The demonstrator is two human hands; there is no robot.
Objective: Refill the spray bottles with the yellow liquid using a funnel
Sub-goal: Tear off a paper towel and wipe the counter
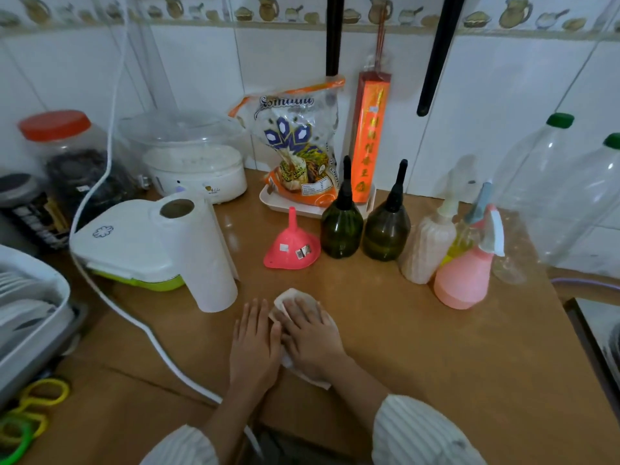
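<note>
- I see the pink plastic funnel [291, 245] resting mouth-down on the brown desk [419, 330], spout up, stickers on its cone.
- Right of it stand two dark green bottles [341, 226], a ribbed clear one [427, 250] and a pink spray bottle [464, 276].
- My right hand [310, 333] presses flat on a crumpled paper towel [292, 297]; my left hand [256, 340] lies flat beside it, both grips wide.

- Snack bag [299, 135], against wall tiles: brand word across the top, partly legible, roughly "Ismaaa"; white panel of small print low on the front, unreadable.
- Tall red-orange incense packet [368, 135]: column of gold Chinese characters, too blurred to read.
- Pink funnel [291, 245]: two stickers, one a barcode, print illegible.
</note>
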